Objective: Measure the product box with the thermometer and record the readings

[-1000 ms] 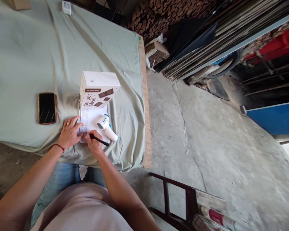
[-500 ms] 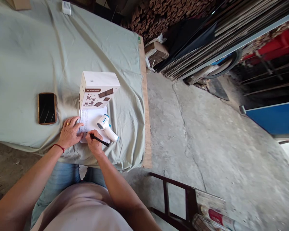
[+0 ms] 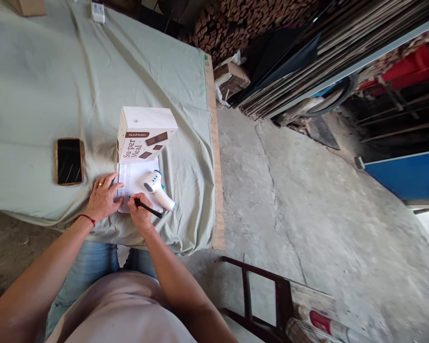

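Well, 1 pen [image 3: 150, 208] (blk) in R hand [image 3: 140, 214].

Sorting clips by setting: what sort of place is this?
Probably a storage shed or home workshop: what looks like stacked firewood, a bare, cracked concrete floor, and a cloth-draped table beside them.

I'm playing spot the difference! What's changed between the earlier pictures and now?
Only a little: the right hand and its black pen have slid slightly rightward across the paper. Nothing was picked up or let go. The left hand, the white thermometer, the box and the phone stayed put.
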A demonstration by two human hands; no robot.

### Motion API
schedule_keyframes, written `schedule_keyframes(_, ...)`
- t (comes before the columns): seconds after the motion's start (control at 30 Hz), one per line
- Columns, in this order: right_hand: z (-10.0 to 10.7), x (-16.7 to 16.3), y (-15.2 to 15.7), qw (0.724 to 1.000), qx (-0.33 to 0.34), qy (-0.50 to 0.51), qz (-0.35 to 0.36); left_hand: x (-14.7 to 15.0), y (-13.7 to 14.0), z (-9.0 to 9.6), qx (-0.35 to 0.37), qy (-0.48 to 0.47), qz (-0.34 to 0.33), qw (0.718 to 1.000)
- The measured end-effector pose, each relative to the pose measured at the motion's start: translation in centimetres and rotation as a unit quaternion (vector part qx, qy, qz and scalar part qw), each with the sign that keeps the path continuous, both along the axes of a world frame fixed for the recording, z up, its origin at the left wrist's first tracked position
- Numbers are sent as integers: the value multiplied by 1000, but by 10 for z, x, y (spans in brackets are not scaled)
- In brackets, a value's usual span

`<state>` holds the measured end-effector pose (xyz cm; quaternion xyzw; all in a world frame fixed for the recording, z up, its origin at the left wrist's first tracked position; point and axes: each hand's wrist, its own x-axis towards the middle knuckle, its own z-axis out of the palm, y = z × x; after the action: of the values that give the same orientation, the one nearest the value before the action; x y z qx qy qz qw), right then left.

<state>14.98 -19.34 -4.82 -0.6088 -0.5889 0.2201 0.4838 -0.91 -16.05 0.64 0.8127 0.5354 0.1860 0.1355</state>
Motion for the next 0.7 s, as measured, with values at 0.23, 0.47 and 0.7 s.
schedule_keyframes(0.23, 2, 1, 0, 1000, 1, -15, 4, 0, 0, -1, 4, 0, 0, 1000)
schedule_keyframes(0.47, 2, 1, 1, 1000, -3, -11, 11, 0, 0, -1, 1, -4, 0, 1000)
schedule_keyframes(0.7, 2, 1, 1, 1000, -4, -22, 14, -1, 1, -2, -2, -14, 1, 1000)
